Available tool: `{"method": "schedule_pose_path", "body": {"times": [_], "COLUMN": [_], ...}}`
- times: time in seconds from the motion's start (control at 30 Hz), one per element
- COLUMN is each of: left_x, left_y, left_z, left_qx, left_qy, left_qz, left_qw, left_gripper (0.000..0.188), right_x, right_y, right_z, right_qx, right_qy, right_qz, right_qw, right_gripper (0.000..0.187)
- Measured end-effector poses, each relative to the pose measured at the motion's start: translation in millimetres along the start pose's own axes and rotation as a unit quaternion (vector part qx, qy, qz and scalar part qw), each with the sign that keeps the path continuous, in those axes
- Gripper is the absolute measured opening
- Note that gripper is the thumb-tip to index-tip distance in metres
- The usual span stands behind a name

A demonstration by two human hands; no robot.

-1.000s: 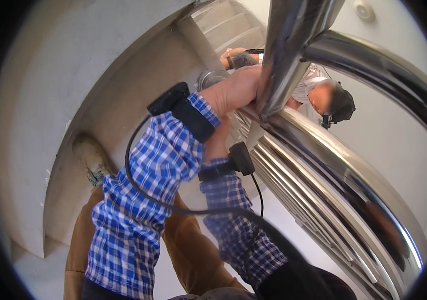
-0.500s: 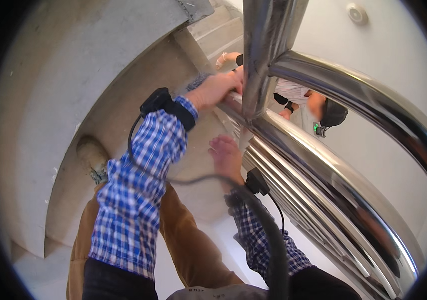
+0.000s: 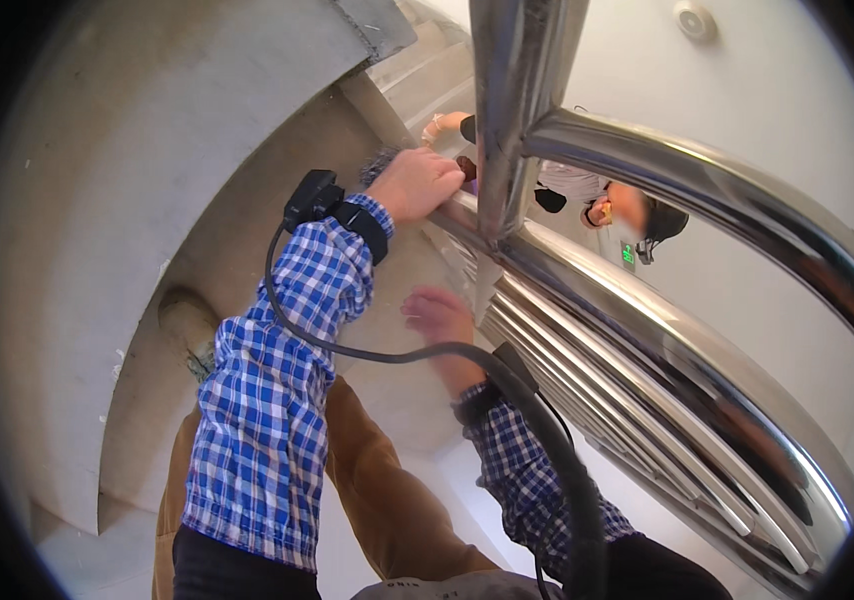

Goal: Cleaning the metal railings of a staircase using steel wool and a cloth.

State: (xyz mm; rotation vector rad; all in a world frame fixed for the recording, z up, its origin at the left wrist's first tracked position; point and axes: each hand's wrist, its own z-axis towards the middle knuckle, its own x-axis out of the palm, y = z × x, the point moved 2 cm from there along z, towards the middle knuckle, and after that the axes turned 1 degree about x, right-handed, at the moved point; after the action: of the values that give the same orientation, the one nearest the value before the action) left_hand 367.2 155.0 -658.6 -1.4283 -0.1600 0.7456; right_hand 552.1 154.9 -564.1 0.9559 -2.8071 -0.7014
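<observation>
My left hand (image 3: 415, 185) is closed over the lower tube of the metal handrail (image 3: 602, 285), just left of the upright post (image 3: 507, 130). A grey, fuzzy cloth (image 3: 379, 165) sticks out past its knuckles; the rest is hidden under the hand. Below it, my right hand (image 3: 439, 312) hangs in the air beside the railing bars, apart from the rail. Its fingers are slightly smeared by motion but look loosely spread, with nothing in them. Both wrists wear black straps with small boxes, and a black cable runs across in front of my arms.
Curved concrete stairs (image 3: 217, 130) rise at the left, with my shoe (image 3: 189, 325) on a step. An upper curved rail (image 3: 707, 190) reaches right. Beyond the post another person (image 3: 572, 182) shows below, near a green lit sign (image 3: 627, 253).
My left hand has slid slightly left along the rail, away from the post. The right hand has moved a little left and down. The other person's hand has come up near their head.
</observation>
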Motion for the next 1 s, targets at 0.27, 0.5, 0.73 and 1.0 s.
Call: {"method": "schedule_pose_path", "body": {"times": [0.27,0.5,0.73,1.0], "left_x": [11.5,-17.2,-4.8,-11.8], "left_y": [-31.2,-117.9,-81.6,-167.2], "left_z": [-41.5,-4.5,7.9,6.4], "left_qx": [-0.319,-0.282,-0.308,-0.355], "left_qy": [-0.310,-0.363,-0.214,-0.475], "left_qz": [-0.136,-0.480,-0.122,-0.437], "left_qw": [0.885,0.747,0.919,0.677], "left_gripper": [0.015,0.019,0.024,0.033], "right_x": [-12.8,-27.1,-17.3,-16.6], "right_y": [-9.9,-16.4,-17.0,1.6], "right_z": [-2.3,0.5,-14.0,-45.4], "right_qx": [-0.024,-0.057,-0.032,0.093], "right_qy": [0.032,0.031,0.027,0.093], "right_qz": [-0.070,-0.028,-0.078,-0.016], "right_qw": [0.997,0.998,0.996,0.991], "right_gripper": [0.016,0.014,0.015,0.027]}}
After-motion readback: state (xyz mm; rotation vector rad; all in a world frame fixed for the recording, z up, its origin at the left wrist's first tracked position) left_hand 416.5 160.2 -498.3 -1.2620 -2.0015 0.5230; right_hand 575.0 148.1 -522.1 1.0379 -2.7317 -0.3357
